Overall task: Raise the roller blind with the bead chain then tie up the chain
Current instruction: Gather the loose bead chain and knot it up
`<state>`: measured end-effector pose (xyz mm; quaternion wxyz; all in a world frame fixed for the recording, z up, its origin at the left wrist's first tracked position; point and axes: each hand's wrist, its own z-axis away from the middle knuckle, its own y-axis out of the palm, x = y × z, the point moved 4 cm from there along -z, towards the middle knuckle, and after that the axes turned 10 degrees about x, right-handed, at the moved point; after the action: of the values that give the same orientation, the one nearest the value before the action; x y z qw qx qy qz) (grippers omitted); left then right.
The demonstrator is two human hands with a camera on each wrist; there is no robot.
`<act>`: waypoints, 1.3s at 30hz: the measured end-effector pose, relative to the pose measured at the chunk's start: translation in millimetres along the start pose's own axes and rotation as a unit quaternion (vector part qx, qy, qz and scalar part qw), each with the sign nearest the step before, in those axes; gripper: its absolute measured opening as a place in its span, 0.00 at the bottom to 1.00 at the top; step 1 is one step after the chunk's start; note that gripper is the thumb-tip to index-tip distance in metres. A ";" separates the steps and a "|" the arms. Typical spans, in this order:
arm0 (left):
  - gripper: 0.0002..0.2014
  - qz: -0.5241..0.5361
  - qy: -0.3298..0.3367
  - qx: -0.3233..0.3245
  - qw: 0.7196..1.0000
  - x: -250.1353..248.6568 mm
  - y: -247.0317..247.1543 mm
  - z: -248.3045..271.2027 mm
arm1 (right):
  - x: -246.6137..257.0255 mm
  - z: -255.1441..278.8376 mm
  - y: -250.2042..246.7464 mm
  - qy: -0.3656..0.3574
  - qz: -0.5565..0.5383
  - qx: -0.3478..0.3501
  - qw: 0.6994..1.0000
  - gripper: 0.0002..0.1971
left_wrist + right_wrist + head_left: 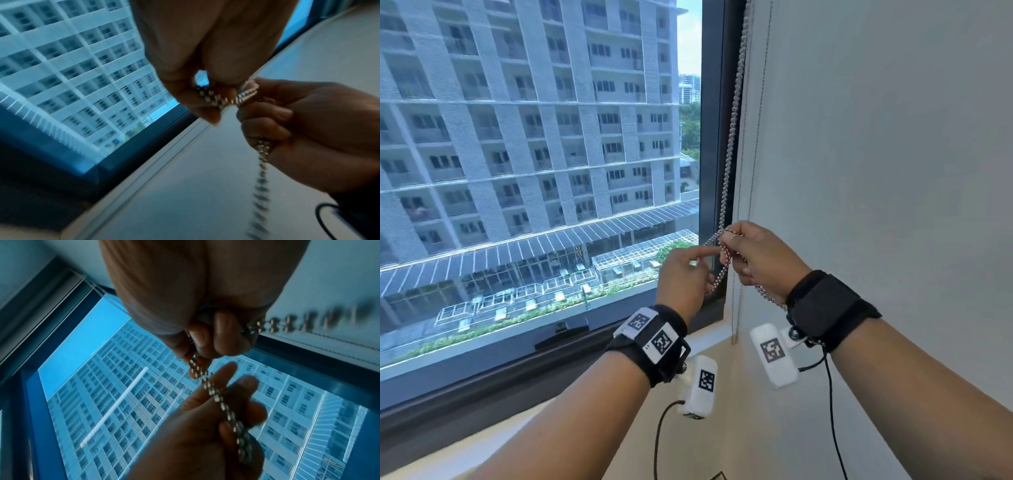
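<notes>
Since the blind looks already up, I'm on the tie: right hand pinches the doubled bead chain by the window frame, left hand grips the loop below. Keep the strands taut, feed the loop through cleanly

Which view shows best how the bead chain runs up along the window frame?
The head view: the bead chain climbs from both hands along the dark window frame to the picture's top. The left wrist view and the right wrist view show only short, partly blurred lengths near the fingers.

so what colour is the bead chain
Silvery metal, the bead chain shows clearest in the head view.
</notes>
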<state>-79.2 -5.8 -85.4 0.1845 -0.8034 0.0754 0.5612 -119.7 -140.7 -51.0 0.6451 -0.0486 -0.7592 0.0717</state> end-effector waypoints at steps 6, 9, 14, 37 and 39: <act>0.16 -0.111 0.017 0.162 0.980 -8.6 -9.5 -4.1 | 9.3 -8.2 3.9 -0.017 0.037 0.006 0.999 0.07; 0.16 0.014 -0.001 0.216 0.976 -11.8 -16.8 -1.3 | 9.2 -4.1 -1.2 -0.045 0.017 -0.014 0.999 0.03; 0.18 0.267 -0.059 0.189 0.943 -14.4 -10.7 -5.1 | -3.1 2.2 1.6 -0.084 -0.010 -0.047 0.995 0.03; 0.09 -0.214 0.097 0.045 0.971 -22.5 -8.5 -20.3 | -11.4 -9.0 23.3 -0.046 -0.047 0.002 0.998 0.09; 0.09 -0.223 0.117 0.045 0.967 -25.4 -8.5 -18.6 | -9.6 -10.7 25.3 -0.044 -0.046 -0.015 0.998 0.08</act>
<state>-69.2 -7.3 -54.3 0.3310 -0.8508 -0.0595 0.4037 -108.1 -116.8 -63.0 0.6129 -0.0202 -0.7892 0.0322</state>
